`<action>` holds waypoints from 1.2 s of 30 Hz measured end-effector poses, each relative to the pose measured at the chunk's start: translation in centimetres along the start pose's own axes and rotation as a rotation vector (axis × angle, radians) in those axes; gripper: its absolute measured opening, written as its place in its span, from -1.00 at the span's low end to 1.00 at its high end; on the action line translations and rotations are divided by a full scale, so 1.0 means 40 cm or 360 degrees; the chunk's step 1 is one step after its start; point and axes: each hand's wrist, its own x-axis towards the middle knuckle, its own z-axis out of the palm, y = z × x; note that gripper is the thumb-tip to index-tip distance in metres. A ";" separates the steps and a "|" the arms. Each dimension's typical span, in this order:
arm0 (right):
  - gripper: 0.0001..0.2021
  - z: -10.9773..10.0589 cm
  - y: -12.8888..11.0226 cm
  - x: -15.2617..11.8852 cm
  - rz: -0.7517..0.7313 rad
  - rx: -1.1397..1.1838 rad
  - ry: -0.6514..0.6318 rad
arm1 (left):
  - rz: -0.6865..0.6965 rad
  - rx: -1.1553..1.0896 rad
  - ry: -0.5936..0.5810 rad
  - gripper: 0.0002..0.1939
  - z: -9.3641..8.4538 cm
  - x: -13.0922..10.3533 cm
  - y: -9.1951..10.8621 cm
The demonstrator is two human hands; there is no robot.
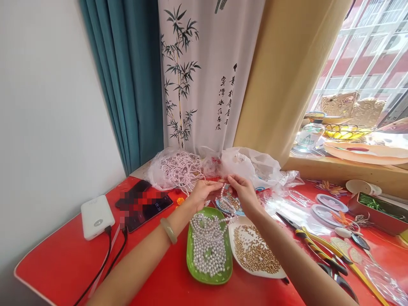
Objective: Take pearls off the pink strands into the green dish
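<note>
My left hand, a pale bangle on its wrist, is closed in a pinch above the green tray. Close beside it, my right hand pinches too, its fingertips nearly meeting the left ones. A string of pearly beads hangs from between the fingertips; its thread is too fine to make out. Below lies the green tray holding many silvery pearl beads. Partly under my right forearm, a white plate holds small gold beads. Behind the hands sits a bluish dish of mixed beads, partly hidden.
Pink bead strands spill from a plastic bag at the back. A phone and a cabled white power bank lie left. Pliers, spools and a red box are right. A bottle stands on the sill.
</note>
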 end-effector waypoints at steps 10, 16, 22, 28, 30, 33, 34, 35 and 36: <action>-0.74 -0.043 -0.039 -0.028 -0.0007 0.0399 0.0101 | 0.0024 0.0373 -0.0022 -0.82 -0.006 -0.015 -0.020; -0.82 -0.041 -0.101 -0.040 -0.0067 0.0442 0.0061 | 0.0030 0.0674 -0.0237 -0.43 0.038 -0.035 -0.027; -0.85 -0.037 -0.163 -0.025 -0.0190 0.0370 0.0139 | -0.0024 0.0647 -0.0504 -0.72 0.046 -0.049 -0.020; -0.92 -0.085 -0.172 0.017 -0.0218 0.0515 0.0256 | 0.0024 0.0620 -0.0527 -0.68 0.041 -0.040 -0.026; -0.95 -0.116 -0.162 0.034 -0.0199 0.0573 0.0363 | 0.0040 0.0672 -0.0489 -0.67 0.036 -0.033 -0.033; -0.95 -0.159 -0.141 0.052 -0.0148 0.0609 0.0540 | 0.0062 0.0678 -0.0418 -0.66 0.026 -0.024 -0.039; -0.95 -0.169 -0.133 0.057 -0.0138 0.0611 0.0583 | 0.0066 0.0681 -0.0402 -0.65 0.023 -0.022 -0.040; -0.94 -0.177 -0.125 0.061 -0.0131 0.0611 0.0613 | 0.0067 0.0687 -0.0392 -0.65 0.021 -0.021 -0.041; -0.93 -0.184 -0.118 0.064 -0.0137 0.0609 0.0637 | 0.0065 0.0698 -0.0395 -0.64 0.018 -0.021 -0.043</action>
